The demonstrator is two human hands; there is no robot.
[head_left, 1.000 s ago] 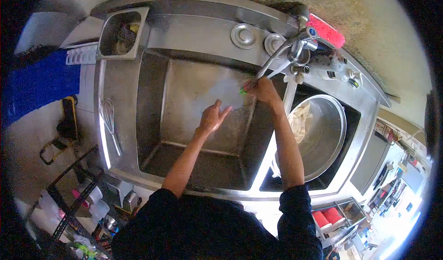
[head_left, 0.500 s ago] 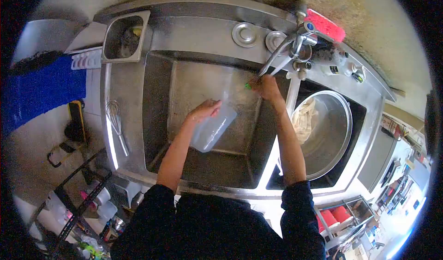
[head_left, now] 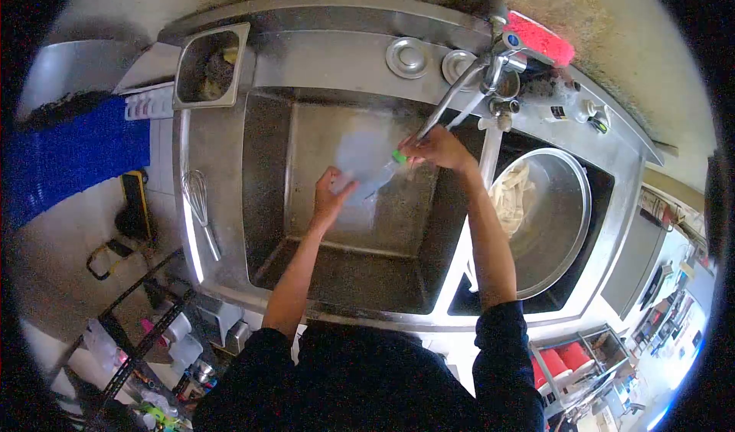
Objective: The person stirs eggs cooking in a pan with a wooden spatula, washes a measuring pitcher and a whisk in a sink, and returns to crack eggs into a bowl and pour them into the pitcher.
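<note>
1. You're in a kitchen, apparently a commercial one: a wide steel sink (head_left: 360, 240) fills the centre.
2. You have a whisk (head_left: 200, 210) at left.
3. Your large metal pot (head_left: 547, 225) sits at right.

Dark, near-black top (head_left: 360, 378) with dark sleeves (head_left: 501, 340) ending near the elbows, bare forearms (head_left: 491, 244) and hands (head_left: 329, 202).

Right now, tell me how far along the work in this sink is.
Nothing can be called done for certain. In progress: the left hand holds a blurred translucent plastic container over the sink; the right hand, by the faucet, holds something partly green. Left, probably: finishing the container and setting it down.
</note>
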